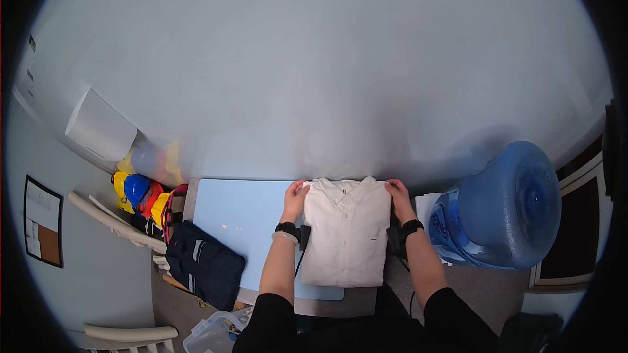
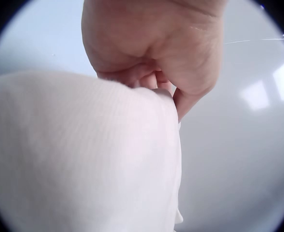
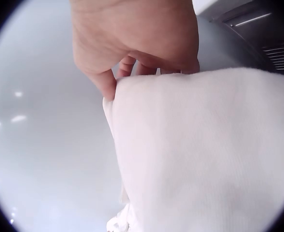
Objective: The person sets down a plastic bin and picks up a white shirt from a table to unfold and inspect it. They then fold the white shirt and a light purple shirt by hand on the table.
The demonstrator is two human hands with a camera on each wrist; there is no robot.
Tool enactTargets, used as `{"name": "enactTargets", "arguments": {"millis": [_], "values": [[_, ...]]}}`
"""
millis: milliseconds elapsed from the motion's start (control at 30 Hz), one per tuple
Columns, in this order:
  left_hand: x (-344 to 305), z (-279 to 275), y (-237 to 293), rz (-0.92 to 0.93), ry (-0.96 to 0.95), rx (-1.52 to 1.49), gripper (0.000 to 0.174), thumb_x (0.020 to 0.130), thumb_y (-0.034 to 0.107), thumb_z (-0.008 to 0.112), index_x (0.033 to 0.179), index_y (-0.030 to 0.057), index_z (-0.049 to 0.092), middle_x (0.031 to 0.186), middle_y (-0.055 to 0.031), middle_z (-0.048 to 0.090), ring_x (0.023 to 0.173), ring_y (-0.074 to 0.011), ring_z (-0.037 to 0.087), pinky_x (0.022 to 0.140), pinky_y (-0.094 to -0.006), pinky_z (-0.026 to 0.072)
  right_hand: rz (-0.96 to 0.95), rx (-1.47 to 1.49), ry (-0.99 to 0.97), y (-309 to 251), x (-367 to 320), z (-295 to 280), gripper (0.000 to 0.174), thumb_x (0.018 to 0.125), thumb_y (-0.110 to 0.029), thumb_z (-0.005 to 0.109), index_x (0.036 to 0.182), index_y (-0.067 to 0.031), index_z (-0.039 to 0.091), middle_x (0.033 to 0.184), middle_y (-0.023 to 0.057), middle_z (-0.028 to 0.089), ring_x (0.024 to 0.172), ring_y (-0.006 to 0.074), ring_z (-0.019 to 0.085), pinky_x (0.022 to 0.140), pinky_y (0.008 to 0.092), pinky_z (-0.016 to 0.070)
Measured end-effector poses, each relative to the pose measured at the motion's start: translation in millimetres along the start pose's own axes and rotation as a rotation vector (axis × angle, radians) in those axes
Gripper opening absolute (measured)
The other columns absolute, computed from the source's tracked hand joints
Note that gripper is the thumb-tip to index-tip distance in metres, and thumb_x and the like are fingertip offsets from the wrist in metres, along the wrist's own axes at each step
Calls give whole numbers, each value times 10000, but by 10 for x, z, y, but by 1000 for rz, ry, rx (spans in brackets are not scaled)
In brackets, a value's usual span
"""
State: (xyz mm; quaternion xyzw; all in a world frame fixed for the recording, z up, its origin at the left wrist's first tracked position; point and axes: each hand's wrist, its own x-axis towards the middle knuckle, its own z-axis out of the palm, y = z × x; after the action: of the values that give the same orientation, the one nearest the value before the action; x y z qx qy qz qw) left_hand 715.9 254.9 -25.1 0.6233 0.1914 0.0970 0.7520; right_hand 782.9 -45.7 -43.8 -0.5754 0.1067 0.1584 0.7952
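A folded white buttoned shirt (image 1: pixel 347 235) is held with its collar toward the wall, front facing up. At its upper left corner the left hand (image 1: pixel 296 201) pinches the cloth, and at the upper right corner the right hand (image 1: pixel 400 201) does the same. In the left wrist view the left hand (image 2: pixel 151 43) has thumb and curled fingers around the edge of the white cloth (image 2: pixel 84 154). The right wrist view has the right hand (image 3: pixel 137 38) gripping the shirt's edge (image 3: pixel 195 145), thumb on one side, fingers partly hidden behind.
A light blue board (image 1: pixel 248 222) lies under and left of the shirt. Dark folded clothing (image 1: pixel 206 265) rests at its left, near a blue helmet (image 1: pixel 137 189) and yellow ones. At the right stands a large blue water bottle (image 1: pixel 504 212). A clear plastic box (image 1: pixel 212 335) is at the lower left.
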Motion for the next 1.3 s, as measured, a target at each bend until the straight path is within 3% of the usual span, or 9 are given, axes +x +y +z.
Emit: {"name": "enactTargets", "arguments": {"millis": [300, 600, 700, 800, 867, 1000, 1100, 1167, 1300], "values": [[221, -162, 13, -100, -124, 295, 166, 836, 146, 542, 907, 0, 578, 793, -1, 588, 672, -47, 495, 621, -185, 405, 198, 48, -283, -119, 161, -174, 210, 823, -263, 533, 874, -62, 568, 815, 7, 571, 787, 111, 524, 731, 240, 387], [263, -18, 57, -369, -27, -174, 307, 886, 257, 423, 1063, 12, 473, 994, -62, 554, 912, -143, 521, 832, -268, 401, 193, -33, -207, -92, 204, -50, 220, 872, -236, 461, 857, -37, 553, 835, 32, 569, 784, 124, 521, 738, 261, 400], [308, 13, 41, -365, -106, -77, 363, 895, 296, 386, 1083, -7, 456, 1000, -81, 553, 931, -180, 523, 856, -286, 392, 39, -297, -147, -27, 236, -30, 226, 872, -252, 468, 833, -45, 548, 790, 18, 547, 745, 94, 484, 696, 241, 386], [261, 85, 107, -214, -123, 459, 504, 894, 344, 369, 1234, -27, 345, 1185, -124, 466, 1086, -223, 447, 923, -305, 341, -74, -429, -75, -29, 188, 14, 244, 878, -259, 459, 827, -36, 545, 759, 7, 528, 726, 77, 457, 677, 224, 375], [275, 86, 47, -53, -92, 589, 465, 893, 349, 361, 1176, -18, 404, 1130, -138, 507, 1075, -251, 454, 912, -330, 342, -147, -448, 1, 36, 198, 28, 250, 865, -272, 481, 838, -32, 544, 748, 6, 520, 715, 79, 451, 663, 222, 374], [388, -26, -146, -184, -69, 840, 399, 888, 343, 370, 1056, 0, 486, 1064, -126, 554, 1036, -261, 477, 877, -332, 345, -123, -442, 281, 141, 56, 95, 302, 810, -310, 570, 891, -21, 538, 742, 12, 510, 698, 91, 443, 643, 224, 378], [246, -50, -10, -160, -46, 791, 337, 870, 332, 418, 936, 17, 522, 891, -64, 599, 871, -209, 527, 776, -308, 381, -72, -556, 283, 180, -48, 93, 376, 771, -324, 618, 974, -22, 524, 760, 20, 514, 707, 102, 455, 644, 226, 384], [187, -98, -6, -175, -102, 259, 324, 855, 329, 452, 906, 19, 534, 777, -21, 567, 734, -144, 501, 695, -275, 396, -55, -492, 265, 184, -87, 109, 416, 770, -314, 620, 1024, -9, 497, 806, 41, 527, 726, 116, 473, 661, 237, 398], [109, -131, 160, -259, -198, 285, 307, 854, 322, 455, 902, 29, 533, 727, 5, 521, 683, -107, 455, 663, -252, 394, -79, -338, 197, 241, -119, 113, 494, 768, -282, 626, 1116, 14, 437, 932, 92, 552, 827, 147, 517, 728, 257, 421]]}}
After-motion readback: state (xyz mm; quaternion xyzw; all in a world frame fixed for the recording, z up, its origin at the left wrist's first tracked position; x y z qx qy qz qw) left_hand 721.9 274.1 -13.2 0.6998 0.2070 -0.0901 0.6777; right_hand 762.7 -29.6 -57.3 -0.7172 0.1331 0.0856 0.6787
